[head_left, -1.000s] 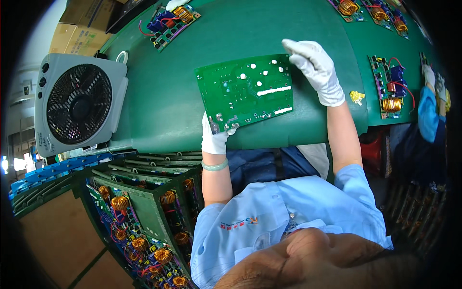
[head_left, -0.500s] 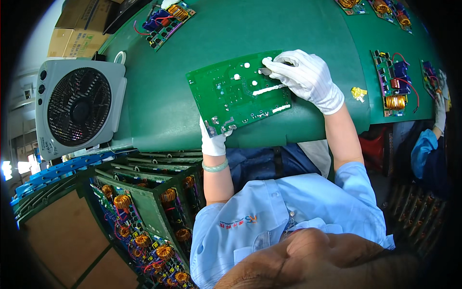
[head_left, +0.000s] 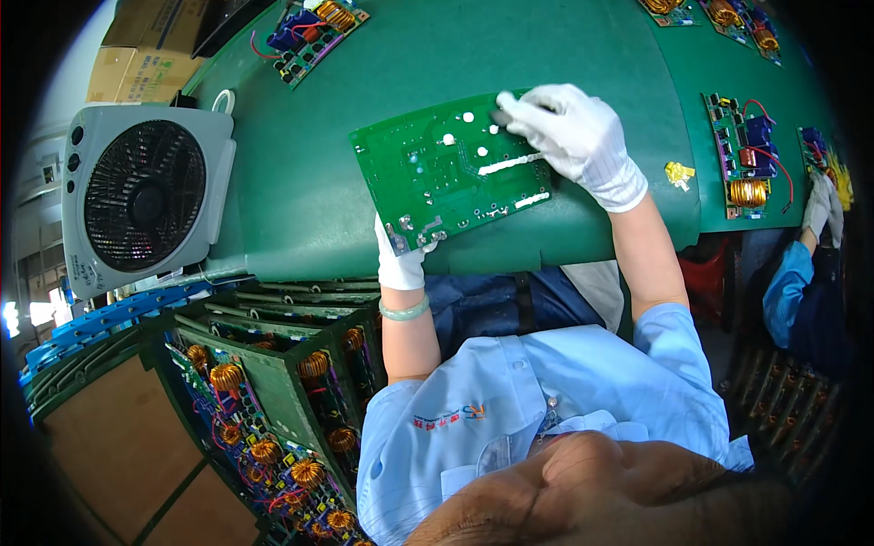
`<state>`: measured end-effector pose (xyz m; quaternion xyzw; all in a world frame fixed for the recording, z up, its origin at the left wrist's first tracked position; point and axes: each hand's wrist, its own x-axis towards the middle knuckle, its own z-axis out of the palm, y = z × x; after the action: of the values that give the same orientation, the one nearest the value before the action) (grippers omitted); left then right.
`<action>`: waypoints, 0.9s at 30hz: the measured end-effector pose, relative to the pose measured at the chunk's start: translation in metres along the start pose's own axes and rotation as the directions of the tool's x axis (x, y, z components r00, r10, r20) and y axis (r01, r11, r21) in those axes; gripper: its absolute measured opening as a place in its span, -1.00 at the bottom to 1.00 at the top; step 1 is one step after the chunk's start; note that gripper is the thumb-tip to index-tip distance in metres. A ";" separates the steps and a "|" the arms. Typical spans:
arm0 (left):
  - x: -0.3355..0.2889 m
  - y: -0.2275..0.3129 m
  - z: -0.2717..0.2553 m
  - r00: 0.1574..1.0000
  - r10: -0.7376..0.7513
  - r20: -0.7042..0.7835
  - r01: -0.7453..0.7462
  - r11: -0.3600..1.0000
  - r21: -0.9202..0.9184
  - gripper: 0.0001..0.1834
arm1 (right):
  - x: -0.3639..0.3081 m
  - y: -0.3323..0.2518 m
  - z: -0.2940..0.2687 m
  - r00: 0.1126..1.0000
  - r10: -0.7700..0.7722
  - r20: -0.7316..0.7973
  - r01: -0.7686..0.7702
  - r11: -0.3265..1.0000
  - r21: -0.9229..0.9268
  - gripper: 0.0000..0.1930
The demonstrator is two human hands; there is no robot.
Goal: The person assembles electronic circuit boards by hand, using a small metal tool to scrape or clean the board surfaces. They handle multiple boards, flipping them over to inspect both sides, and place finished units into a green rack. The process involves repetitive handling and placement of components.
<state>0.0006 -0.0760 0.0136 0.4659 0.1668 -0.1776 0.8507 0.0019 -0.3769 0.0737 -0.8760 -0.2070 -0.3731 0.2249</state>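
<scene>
A large green circuit board (head_left: pixel 451 173) faces me solder side up, tilted over the near edge of the green table (head_left: pixel 300 191). My left hand (head_left: pixel 399 259), in a white glove, grips the board's lower left corner from below. My right hand (head_left: pixel 574 136), also gloved in white, lies on the board's upper right part with its fingertips pressed on the surface near the top edge. Whether those fingers pinch anything small I cannot make out.
A grey box fan (head_left: pixel 146 196) stands at the table's left end beside cardboard boxes (head_left: pixel 137 59). Racks of assembled boards with copper coils (head_left: pixel 273 409) fill the lower left. More populated boards (head_left: pixel 746 155) lie at the right, where another person's gloved hand (head_left: pixel 819 205) works. A small yellow part (head_left: pixel 678 173) rests near my right wrist.
My right hand has slid left from the board's right corner onto its top surface. The board has stayed in my left hand's grip, shifting a little in view.
</scene>
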 end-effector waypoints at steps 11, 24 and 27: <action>0.005 -0.006 -0.013 0.999 -0.022 0.027 0.022 1.000 -0.007 -0.58 | 0.001 0.009 -0.007 0.995 0.044 -0.094 -0.033 0.992 0.122 -0.56; -0.010 0.008 0.006 0.998 -0.063 -0.009 0.063 0.993 0.096 -0.50 | 0.014 -0.021 -0.007 0.976 -0.060 0.212 0.070 0.997 -0.042 -0.47; -0.008 0.007 0.005 0.996 -0.087 -0.007 0.087 0.995 0.054 -0.50 | 0.006 -0.007 -0.003 0.995 -0.032 0.097 0.033 0.999 -0.005 -0.66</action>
<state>-0.0027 -0.0750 0.0252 0.4813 0.1842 -0.2179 0.8288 0.0005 -0.3712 0.0815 -0.8903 -0.2307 -0.3344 0.2058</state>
